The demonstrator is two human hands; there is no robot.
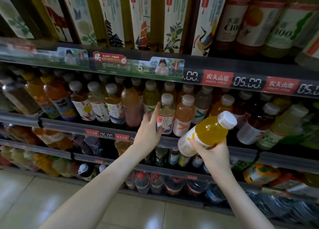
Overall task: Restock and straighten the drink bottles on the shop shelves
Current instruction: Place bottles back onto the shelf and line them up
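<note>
Right hand [213, 153]: grip closed round the lower labelled body of a yellow drink bottle [209, 131], full of clear yellow liquid. The bottle is held in front of the middle shelf [69, 126], clear of it, with its long axis tilted and its white cap [227, 120] pointing up and to the right. Left hand [149, 130]: forearm extended, thumb on the label and fingers along the far side, grasping an upright pale tea bottle [166, 115] in the shelf's front row. That bottle stands just beside a pale-orange bottle [183, 115].
</note>
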